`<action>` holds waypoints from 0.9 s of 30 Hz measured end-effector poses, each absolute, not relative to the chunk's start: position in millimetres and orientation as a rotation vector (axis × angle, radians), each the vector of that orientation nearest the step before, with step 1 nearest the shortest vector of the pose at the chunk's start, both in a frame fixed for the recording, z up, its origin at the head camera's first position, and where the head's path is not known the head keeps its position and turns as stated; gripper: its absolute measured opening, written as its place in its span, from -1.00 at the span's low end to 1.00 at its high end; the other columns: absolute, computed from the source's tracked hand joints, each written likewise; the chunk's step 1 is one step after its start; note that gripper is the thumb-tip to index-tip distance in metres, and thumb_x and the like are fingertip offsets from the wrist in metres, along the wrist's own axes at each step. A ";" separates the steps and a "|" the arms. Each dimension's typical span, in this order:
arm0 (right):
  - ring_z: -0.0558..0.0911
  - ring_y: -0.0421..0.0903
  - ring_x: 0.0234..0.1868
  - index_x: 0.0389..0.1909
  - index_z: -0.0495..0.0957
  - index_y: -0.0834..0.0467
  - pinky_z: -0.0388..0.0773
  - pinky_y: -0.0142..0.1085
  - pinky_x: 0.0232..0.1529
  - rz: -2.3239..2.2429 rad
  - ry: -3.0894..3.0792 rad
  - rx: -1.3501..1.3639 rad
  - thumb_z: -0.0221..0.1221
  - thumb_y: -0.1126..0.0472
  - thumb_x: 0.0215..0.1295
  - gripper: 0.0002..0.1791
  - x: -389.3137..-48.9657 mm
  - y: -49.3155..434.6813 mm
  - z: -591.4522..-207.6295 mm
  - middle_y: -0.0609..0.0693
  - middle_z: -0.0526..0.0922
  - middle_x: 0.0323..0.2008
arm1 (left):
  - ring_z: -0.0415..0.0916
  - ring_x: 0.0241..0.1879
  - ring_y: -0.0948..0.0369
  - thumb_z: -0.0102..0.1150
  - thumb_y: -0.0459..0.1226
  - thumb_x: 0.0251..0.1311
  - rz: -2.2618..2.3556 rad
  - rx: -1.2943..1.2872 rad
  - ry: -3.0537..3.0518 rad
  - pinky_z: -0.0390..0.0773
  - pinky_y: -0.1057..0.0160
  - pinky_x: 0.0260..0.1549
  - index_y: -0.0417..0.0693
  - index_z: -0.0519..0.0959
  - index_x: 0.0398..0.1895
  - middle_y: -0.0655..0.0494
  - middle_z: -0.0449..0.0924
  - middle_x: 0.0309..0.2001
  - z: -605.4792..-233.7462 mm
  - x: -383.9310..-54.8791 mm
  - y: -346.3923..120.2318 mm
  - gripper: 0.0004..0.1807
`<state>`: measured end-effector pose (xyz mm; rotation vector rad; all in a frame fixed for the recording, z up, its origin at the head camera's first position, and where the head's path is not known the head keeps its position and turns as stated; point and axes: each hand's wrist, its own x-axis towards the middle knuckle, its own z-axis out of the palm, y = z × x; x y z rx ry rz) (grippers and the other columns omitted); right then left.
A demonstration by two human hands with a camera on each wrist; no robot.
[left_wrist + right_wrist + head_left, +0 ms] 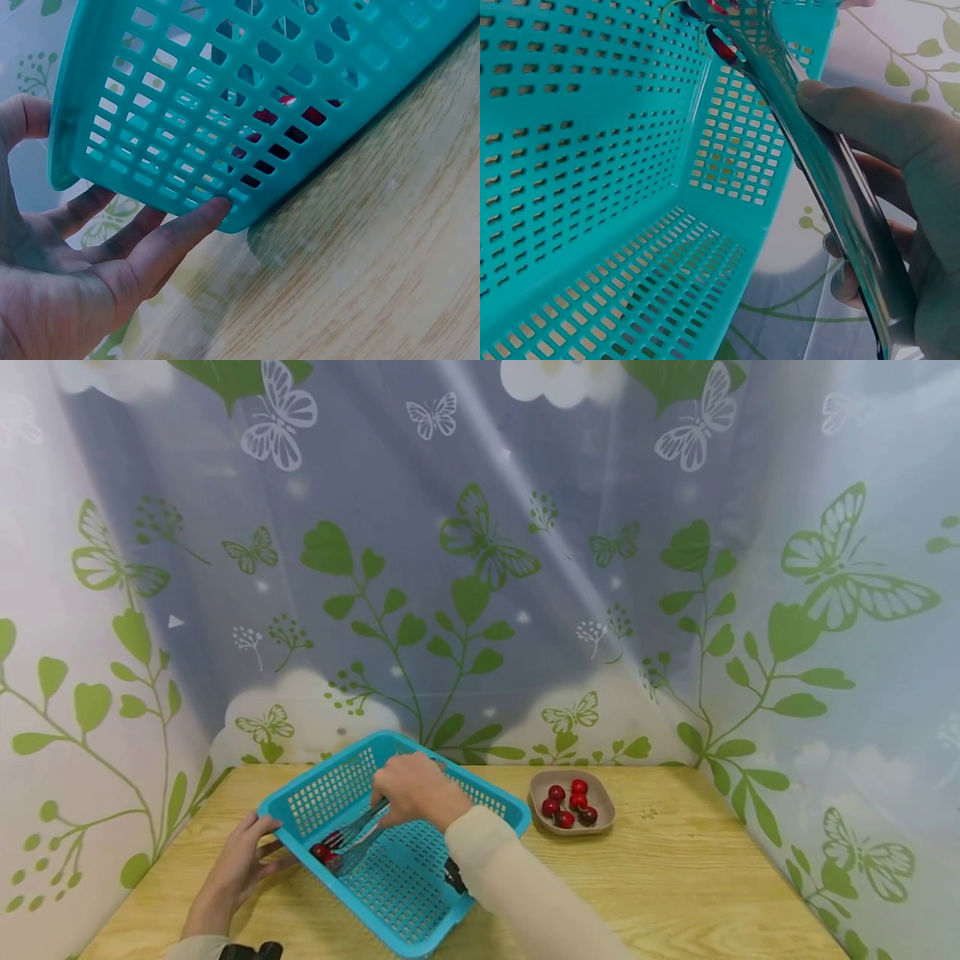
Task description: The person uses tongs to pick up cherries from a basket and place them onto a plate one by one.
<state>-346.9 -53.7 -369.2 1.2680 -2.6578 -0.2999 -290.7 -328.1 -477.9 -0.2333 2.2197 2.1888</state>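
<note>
My right hand (pixel 416 789) reaches over the blue plastic basket (pixel 397 935) and grips a pair of metal tongs (pixel 840 202). In the basket's left corner, the tong tips are down at a few red cherries (pixel 321 852). A dark red cherry (pixel 721 46) shows beside the tongs in the right wrist view. My left hand (pixel 238 868) holds the basket's left corner from outside. In the left wrist view its thumb (pixel 184 236) presses the slotted wall, with other fingers at the rim; red cherries show through the holes.
A small beige bowl (pixel 609 814) with several cherries stands to the right of the basket on the wood-grain table (pixel 675 893). Behind and around the table hangs a curtain (pixel 570 635) printed with leaves and butterflies.
</note>
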 end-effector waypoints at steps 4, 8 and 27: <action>0.70 -0.36 -0.19 -0.10 0.78 -0.37 0.75 -0.39 -0.24 -0.341 -2.653 1.265 0.42 -0.32 0.11 -0.66 -346.6 -56.5 -370.6 -0.43 0.78 -0.12 | 0.08 0.49 -0.44 -0.25 -0.18 0.56 2.194 -0.241 2.212 0.77 -0.01 0.11 -0.14 -0.13 0.63 -0.32 -0.02 0.46 -477.8 -290.7 -328.3 -0.32; 0.70 -0.37 -0.21 -0.15 0.78 -0.39 0.73 -0.42 -0.26 -0.370 -2.648 1.268 0.42 -0.34 0.10 -0.69 -347.1 -58.0 -371.4 -0.45 0.77 -0.15 | 0.08 0.49 -0.45 -0.25 -0.18 0.56 2.204 -0.239 2.208 0.76 -0.03 0.11 -0.14 -0.12 0.63 -0.32 -0.02 0.46 -478.1 -290.8 -328.5 -0.32; 0.69 -0.39 -0.25 -0.13 0.79 -0.36 0.71 -0.47 -0.29 -0.298 -2.656 1.292 0.43 -0.23 0.16 -0.75 -347.1 -58.9 -368.9 -0.43 0.78 -0.15 | 0.11 0.48 -0.44 -0.23 -0.16 0.57 2.199 -0.258 2.225 0.74 -0.09 0.14 -0.15 -0.13 0.64 -0.34 0.01 0.46 -478.8 -292.3 -328.0 -0.30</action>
